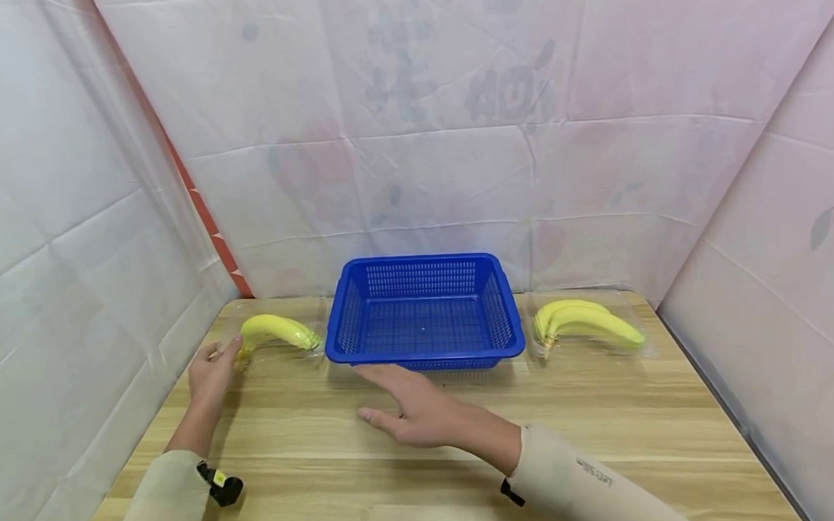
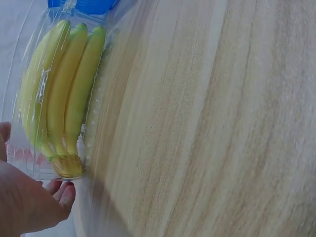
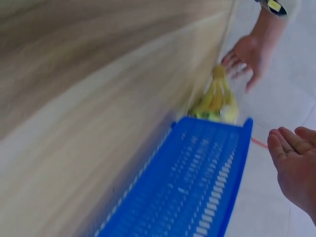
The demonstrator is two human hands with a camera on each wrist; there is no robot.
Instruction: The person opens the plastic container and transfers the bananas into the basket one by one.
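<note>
My left hand (image 1: 210, 375) is at the left end of a clear plastic box holding a bunch of bananas (image 1: 276, 327). In the left wrist view the box (image 2: 42, 170) has its stem end toward the hand (image 2: 29, 205), whose thumb and fingers lie around that end without a visible grip; whether they touch it I cannot tell. In front of a blue plastic basket (image 1: 425, 356) my right hand (image 1: 422, 406) hovers with extended fingers, holding nothing. The right wrist view shows the basket (image 3: 182, 168) beside the right hand (image 3: 298, 168).
To the right of the basket lies another clear box with a bunch of bananas (image 1: 585, 321). All of these stand along the back of a wooden table (image 1: 314, 463). Pale printed sheets (image 1: 428, 176) hang behind it and on both sides.
</note>
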